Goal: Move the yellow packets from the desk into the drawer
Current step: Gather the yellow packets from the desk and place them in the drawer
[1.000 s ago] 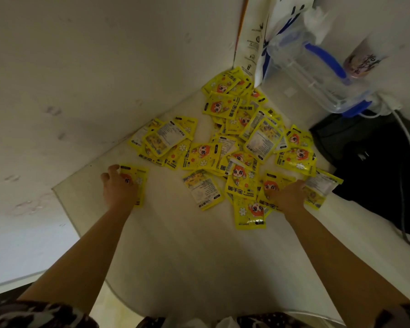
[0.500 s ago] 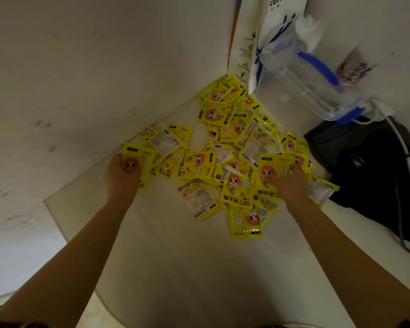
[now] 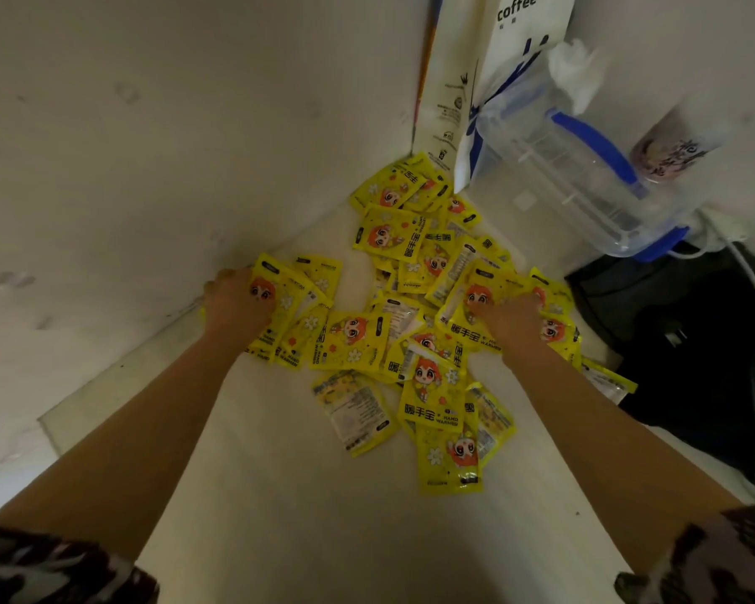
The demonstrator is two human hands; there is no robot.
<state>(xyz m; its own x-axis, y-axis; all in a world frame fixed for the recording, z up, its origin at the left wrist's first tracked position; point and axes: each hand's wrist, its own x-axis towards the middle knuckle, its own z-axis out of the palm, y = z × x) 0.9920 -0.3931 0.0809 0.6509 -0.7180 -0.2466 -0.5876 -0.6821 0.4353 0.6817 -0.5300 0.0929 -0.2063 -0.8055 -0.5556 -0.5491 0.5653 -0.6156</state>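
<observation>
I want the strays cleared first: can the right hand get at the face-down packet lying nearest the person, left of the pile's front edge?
Probably yes. The face-down packet lies flat on bare desk with nothing on top or in front of it, and the right hand rests on the pile just beyond it.

A white coffee bag stands beside a clear blue-handled jug above a black bag.

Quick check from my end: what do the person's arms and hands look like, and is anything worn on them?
Both forearms are bare from the upper arm down. The left hand and right hand are bare too: no gloves, watch or rings show. Each arm has a short dark sleeve with a pale mottled pattern, the left sleeve and the right sleeve, at the bottom corners of the head view.
</observation>
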